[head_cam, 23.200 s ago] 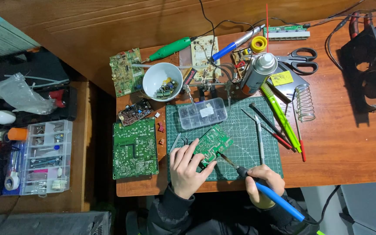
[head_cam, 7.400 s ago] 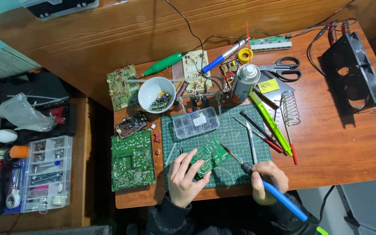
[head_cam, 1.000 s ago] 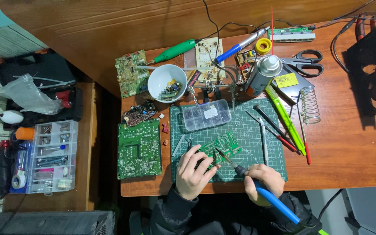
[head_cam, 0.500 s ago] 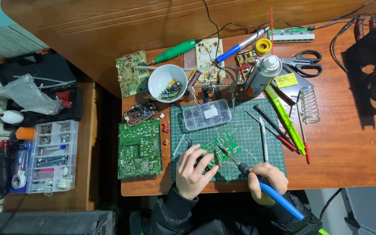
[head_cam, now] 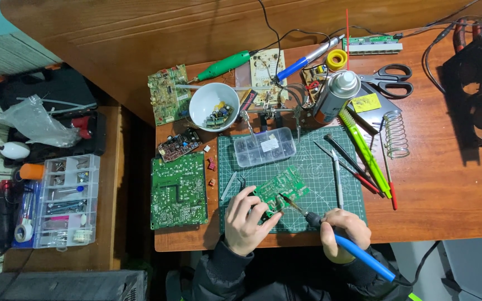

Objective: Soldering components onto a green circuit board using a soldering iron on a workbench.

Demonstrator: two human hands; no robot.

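Wooden counter (head_cam: 447, 184) — carries green cutting mat (head_cam: 313, 167), large green circuit board (head_cam: 178, 190), white bowl (head_cam: 213, 106), scissors (head_cam: 389, 81), spray can (head_cam: 335, 96), coil stand (head_cam: 396, 134) — plus black fan (head_cam: 478, 89).

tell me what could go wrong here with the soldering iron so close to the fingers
1. The left hand pins the small green circuit board right beside the soldering iron tip, so a slip could burn its fingers.
2. The right hand grips the iron near its front, and its cord trails off the desk edge; a snag might jerk the tip.

An electronics repair bench; circuit boards (head_cam: 178, 190), soldering iron (head_cam: 338, 241), cutting mat (head_cam: 319, 167) and parts organiser (head_cam: 59, 202) crowd the wooden desk (head_cam: 447, 184)
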